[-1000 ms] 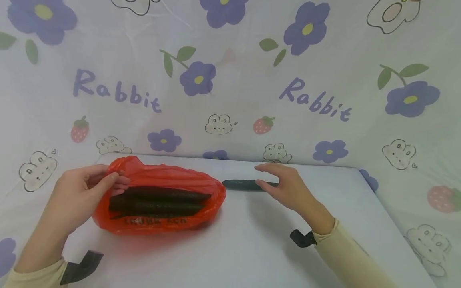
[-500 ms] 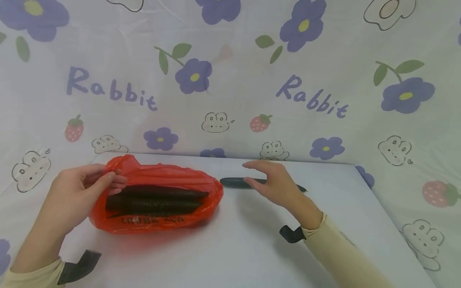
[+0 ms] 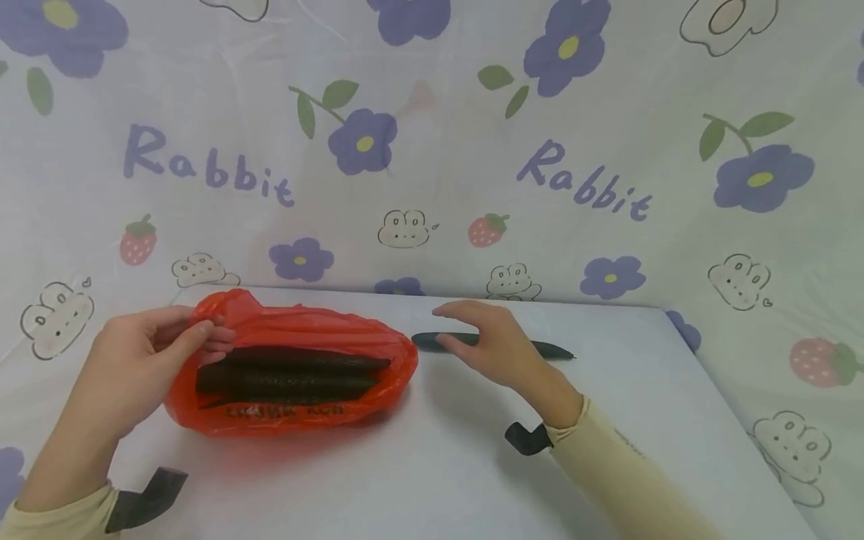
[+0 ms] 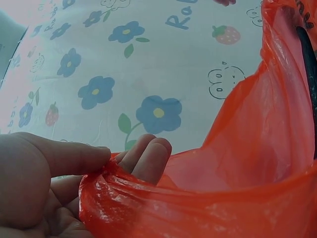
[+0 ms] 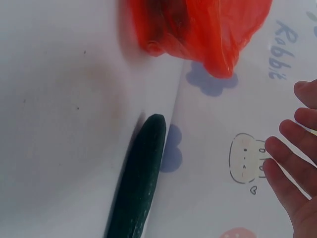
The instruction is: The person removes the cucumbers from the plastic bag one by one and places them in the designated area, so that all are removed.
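Observation:
A red plastic bag (image 3: 317, 319) lies on its side at the left of the white table, its mouth facing me. Inside it rest dark green cucumbers (image 3: 290, 384), side by side. My left hand (image 3: 145, 360) pinches the bag's left edge between thumb and fingers; in the left wrist view the film (image 4: 129, 203) bunches at the fingertips. One more cucumber (image 3: 553, 350) lies on the table right of the bag, its middle hidden behind my right hand (image 3: 496, 349). That hand hovers above it, thumb and fingers spread apart, holding nothing. The right wrist view shows the cucumber (image 5: 138, 183) apart from the fingers.
The white table (image 3: 418, 480) ends at a back edge just beyond the bag and the cucumber. A patterned cloth (image 3: 432, 150) with flowers, strawberries and rabbits hangs behind it and down its right side. Each wrist carries a black strap piece (image 3: 529, 439).
My right hand has moved left over the loose cucumber, uncovering its right end. My left hand keeps its pinch on the bag. The whole head view has shifted slightly.

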A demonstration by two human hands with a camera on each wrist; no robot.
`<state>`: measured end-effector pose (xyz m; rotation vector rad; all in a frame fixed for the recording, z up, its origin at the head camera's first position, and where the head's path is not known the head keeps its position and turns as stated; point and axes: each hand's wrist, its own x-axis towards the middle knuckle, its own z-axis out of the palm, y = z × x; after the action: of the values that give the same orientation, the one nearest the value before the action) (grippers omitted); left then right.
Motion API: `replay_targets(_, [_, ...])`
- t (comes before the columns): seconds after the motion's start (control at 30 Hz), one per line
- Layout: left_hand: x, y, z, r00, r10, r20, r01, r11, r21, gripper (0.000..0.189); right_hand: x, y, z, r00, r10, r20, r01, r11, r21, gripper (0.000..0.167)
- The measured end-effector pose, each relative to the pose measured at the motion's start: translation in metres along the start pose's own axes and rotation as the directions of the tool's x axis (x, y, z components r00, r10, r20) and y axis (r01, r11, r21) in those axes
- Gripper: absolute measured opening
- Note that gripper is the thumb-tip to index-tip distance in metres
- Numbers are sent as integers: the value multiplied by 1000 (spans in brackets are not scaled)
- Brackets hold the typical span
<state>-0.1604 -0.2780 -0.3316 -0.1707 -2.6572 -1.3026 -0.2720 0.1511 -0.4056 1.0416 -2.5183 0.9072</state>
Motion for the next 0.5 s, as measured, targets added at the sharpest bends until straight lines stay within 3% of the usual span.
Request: replay_targets(0.5, [-1, -1, 1, 1000, -10, 4, 10, 1000, 8, 34, 10, -11, 17, 999, -29, 45, 28, 999, 17, 42])
